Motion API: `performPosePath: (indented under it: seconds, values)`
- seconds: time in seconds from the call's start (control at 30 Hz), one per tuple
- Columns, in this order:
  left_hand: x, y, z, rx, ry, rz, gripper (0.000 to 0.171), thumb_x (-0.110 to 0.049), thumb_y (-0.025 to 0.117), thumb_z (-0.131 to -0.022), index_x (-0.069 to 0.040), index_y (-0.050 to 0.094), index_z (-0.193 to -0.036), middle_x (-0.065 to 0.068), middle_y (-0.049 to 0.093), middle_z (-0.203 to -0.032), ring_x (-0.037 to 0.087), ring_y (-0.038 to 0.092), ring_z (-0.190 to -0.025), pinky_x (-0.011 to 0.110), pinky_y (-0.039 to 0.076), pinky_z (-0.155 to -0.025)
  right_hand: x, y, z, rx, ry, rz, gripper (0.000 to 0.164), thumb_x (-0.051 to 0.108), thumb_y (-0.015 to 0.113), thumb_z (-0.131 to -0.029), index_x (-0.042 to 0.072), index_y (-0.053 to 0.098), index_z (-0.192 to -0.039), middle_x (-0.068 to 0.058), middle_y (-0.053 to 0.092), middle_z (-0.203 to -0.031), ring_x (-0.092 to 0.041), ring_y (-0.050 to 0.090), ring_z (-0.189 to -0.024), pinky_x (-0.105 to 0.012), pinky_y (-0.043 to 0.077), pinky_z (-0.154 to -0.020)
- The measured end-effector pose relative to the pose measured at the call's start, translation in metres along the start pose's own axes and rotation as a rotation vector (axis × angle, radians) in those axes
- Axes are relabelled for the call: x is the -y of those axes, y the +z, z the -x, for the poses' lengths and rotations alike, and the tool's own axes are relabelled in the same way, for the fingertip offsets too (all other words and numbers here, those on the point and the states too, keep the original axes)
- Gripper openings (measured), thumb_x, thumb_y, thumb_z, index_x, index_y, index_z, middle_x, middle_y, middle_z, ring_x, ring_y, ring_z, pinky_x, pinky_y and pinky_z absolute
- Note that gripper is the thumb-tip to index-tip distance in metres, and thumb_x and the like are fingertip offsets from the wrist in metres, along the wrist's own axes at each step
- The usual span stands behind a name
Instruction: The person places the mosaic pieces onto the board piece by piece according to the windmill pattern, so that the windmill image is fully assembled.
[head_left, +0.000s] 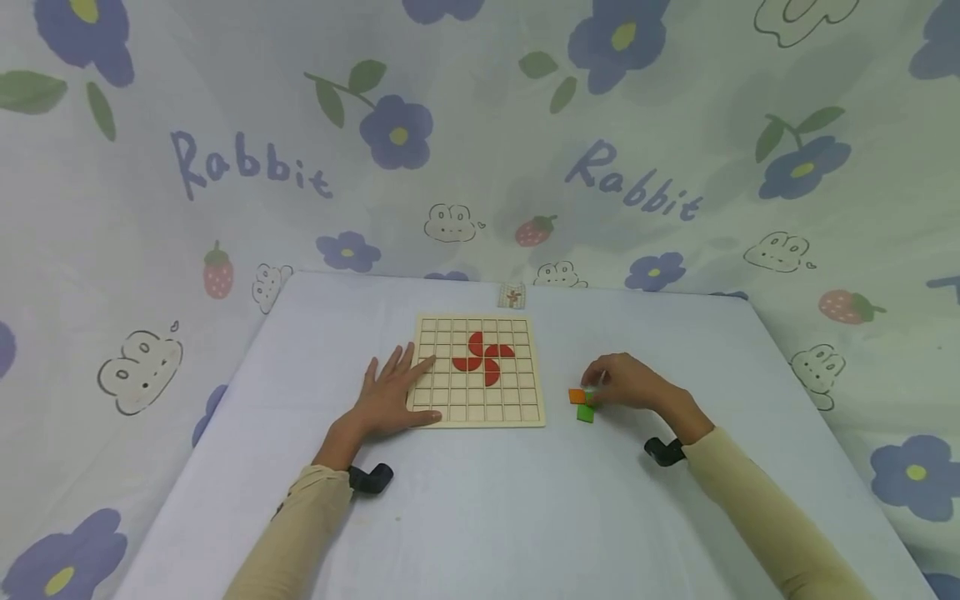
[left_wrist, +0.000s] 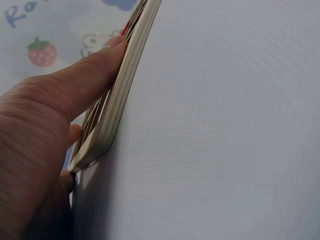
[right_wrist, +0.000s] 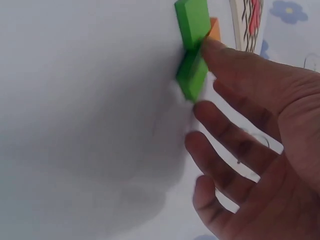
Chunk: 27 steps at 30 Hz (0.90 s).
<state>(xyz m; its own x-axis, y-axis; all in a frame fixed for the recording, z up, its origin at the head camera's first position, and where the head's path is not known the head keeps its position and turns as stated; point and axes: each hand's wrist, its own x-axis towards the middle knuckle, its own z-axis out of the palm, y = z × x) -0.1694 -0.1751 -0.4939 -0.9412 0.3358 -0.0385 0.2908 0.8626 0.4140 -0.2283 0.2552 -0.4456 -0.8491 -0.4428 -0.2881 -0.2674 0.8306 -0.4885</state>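
Observation:
The square wooden grid board [head_left: 442,383] bears several red rounded pieces [head_left: 491,372] set in a pinwheel near its middle. My left hand [head_left: 387,402] rests spread on the board's left edge, thumb on the near left corner; the left wrist view shows this thumb [left_wrist: 95,70] lying along the rim. To the right of the board, my right hand [head_left: 630,381] pinches a green tile [right_wrist: 194,77], thumb on its upper end and a fingertip at its lower end. A second green tile [head_left: 585,413] and an orange tile [head_left: 576,397] lie right beside it.
A small pattern card [head_left: 512,295] lies behind the board near the table's far edge. White cloth covers the table [head_left: 487,508]. A printed curtain [head_left: 480,167] with flowers and rabbits hangs around the back and sides.

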Motion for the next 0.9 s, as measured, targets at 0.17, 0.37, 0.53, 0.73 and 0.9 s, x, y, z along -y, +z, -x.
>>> performPosePath:
  seconds: [0.17,0.37,0.53,0.73,0.9]
  values:
    - [0.002,-0.001,0.001,-0.008,0.01,0.011,0.104,-0.075,0.065,-0.075,-0.025,0.025,-0.158,0.014,0.004,-0.164,0.032,-0.003,-0.149,0.061,-0.008,-0.112,-0.008,0.001,0.011,0.0,-0.024,-0.047,0.027,0.008,0.082,-0.078,0.017,0.074,-0.101,0.006,0.066,-0.1,-0.019,0.057,-0.095,-0.038,0.052,-0.083]
    - [0.005,-0.001,0.001,-0.026,0.023,0.025,0.104,-0.073,0.066,-0.075,-0.023,0.027,-0.157,0.015,0.005,-0.163,0.033,-0.001,-0.149,0.062,-0.007,-0.112,-0.011,0.007,0.01,-0.068,-0.105,0.011,0.027,0.009,0.082,-0.075,0.013,0.073,-0.1,0.007,0.065,-0.094,-0.017,0.057,-0.088,-0.037,0.051,-0.08]
    - [0.005,0.001,-0.001,-0.026,0.03,0.015,0.104,-0.076,0.064,-0.075,-0.024,0.026,-0.157,0.015,0.005,-0.163,0.033,-0.001,-0.149,0.062,-0.007,-0.112,-0.01,0.009,0.005,-0.12,-0.132,0.08,0.029,0.014,0.08,-0.072,0.012,0.073,-0.099,0.008,0.064,-0.088,-0.015,0.055,-0.082,-0.033,0.049,-0.073]
    - [0.001,0.001,0.0,-0.025,0.025,0.024,0.103,-0.073,0.066,-0.075,-0.023,0.027,-0.157,0.014,0.006,-0.163,0.033,-0.001,-0.149,0.061,-0.007,-0.112,-0.001,0.007,-0.002,-0.176,-0.126,0.074,0.029,0.012,0.079,-0.07,0.013,0.073,-0.098,0.007,0.062,-0.086,-0.017,0.054,-0.081,-0.033,0.048,-0.067]
    - [-0.002,-0.002,0.001,-0.03,0.031,0.033,0.102,-0.07,0.068,-0.076,-0.021,0.029,-0.156,0.017,0.008,-0.163,0.036,0.002,-0.148,0.063,-0.005,-0.112,0.01,0.007,-0.014,-0.177,-0.146,0.067,0.027,0.015,0.079,-0.07,0.016,0.073,-0.097,0.007,0.062,-0.087,-0.017,0.055,-0.082,-0.033,0.048,-0.068]
